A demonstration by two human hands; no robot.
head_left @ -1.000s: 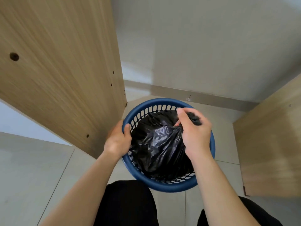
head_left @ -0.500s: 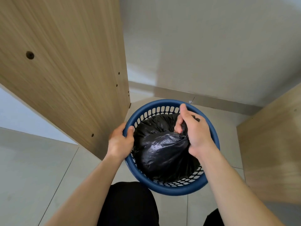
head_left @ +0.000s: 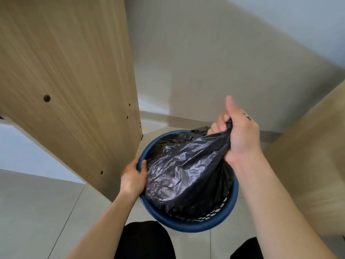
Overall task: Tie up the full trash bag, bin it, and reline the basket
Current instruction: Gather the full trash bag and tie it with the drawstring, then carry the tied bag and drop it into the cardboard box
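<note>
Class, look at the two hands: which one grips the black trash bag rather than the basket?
The right hand: it clutches the gathered neck of the black trash bag, while the left hand holds the blue basket rim.

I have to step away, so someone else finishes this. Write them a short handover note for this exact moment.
Right hand: grips the gathered neck of the black trash bag, pulling it up.
Left hand: holds the rim of the blue basket, steadying it.
Bag: bulging above the rim, bottom inside the basket; whether it is knotted cannot be seen.
Basket: on the tiled floor beside a wooden panel.
Left: lift the bag clear, tie if needed, bin it, fit a new liner. No fresh liner in view.
</note>
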